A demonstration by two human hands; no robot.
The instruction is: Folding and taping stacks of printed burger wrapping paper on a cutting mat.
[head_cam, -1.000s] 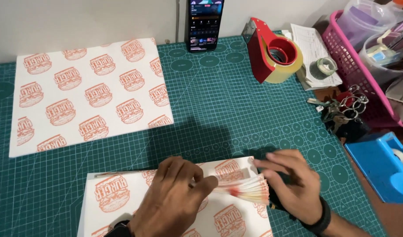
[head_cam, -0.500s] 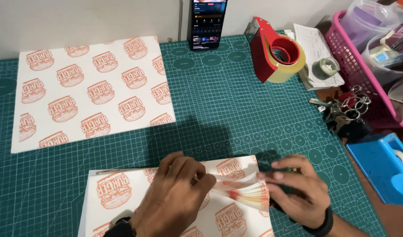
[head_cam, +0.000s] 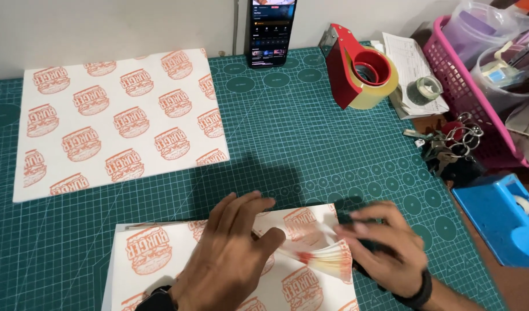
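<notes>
Head view looked down on a table covered by a green gridded cutting mat (head_cam: 287, 150). Near the bottom edge lay a stack of white paper sheets (head_cam: 160, 259) printed with orange burger-shaped emblems, and both hands worked on its right corner. The left hand (head_cam: 230, 253) pressed flat on the stack, fingers spread and pointing toward the far right. The right hand (head_cam: 385, 250) sat just beside it at the stack's right edge, blurred, its fingers curled onto the fanned sheet edges (head_cam: 327, 262), which showed as a pale pink-orange spread between the two hands; whether it pinched them or only brushed them could not be told. A dark band circled each wrist. A second sheet of the same printed paper (head_cam: 114, 121) lay flat at the far left of the mat, well apart from the hands. At the far edge a phone (head_cam: 270, 31) stood upright against the wall with its screen lit. To its right stood a red tape dispenser (head_cam: 359, 66) holding a yellowish roll. Beyond that sat a pink mesh basket (head_cam: 454, 75), a bunch of keys (head_cam: 448, 147), and at the right edge a blue plastic box (head_cam: 500, 224).
</notes>
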